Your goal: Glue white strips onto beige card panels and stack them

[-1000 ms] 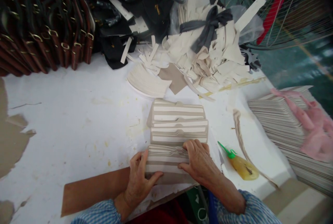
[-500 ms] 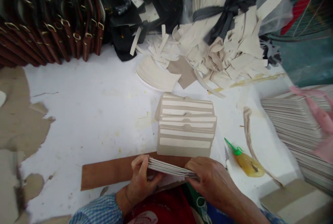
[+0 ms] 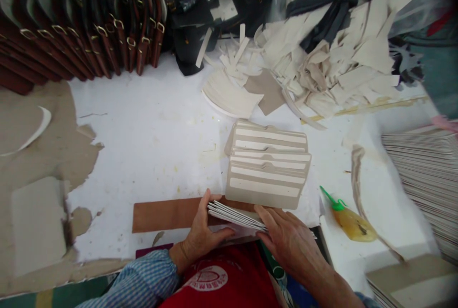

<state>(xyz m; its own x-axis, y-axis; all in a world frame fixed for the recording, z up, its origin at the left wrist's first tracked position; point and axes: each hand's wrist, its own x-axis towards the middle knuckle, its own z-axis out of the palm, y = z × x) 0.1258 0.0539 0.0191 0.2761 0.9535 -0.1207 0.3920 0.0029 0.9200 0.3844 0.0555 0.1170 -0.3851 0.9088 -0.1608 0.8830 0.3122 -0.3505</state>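
My right hand grips the right end of a thin stack of pale card panels, with the fingers over the top and the thumb along the near side. The panel edges fan slightly apart toward the left. At that left end my left hand is open, its thumb spread away and its fingertips by the panels' far corner. Beneath and behind the stack lies a long brown leather strip. Just beyond it, overlapping beige panels with cream strips lie in a stepped pile.
A yellow glue bottle with a green nozzle lies to the right, near a tall stack of panels. Cream scraps heap at the back right. Brown bags with buckles stand in a row at the back left.
My left hand has loosened from a pinch on the panels, its thumb and fingers spreading apart. The panels' left ends now fan more. The whole view has shifted, with the table appearing farther right.
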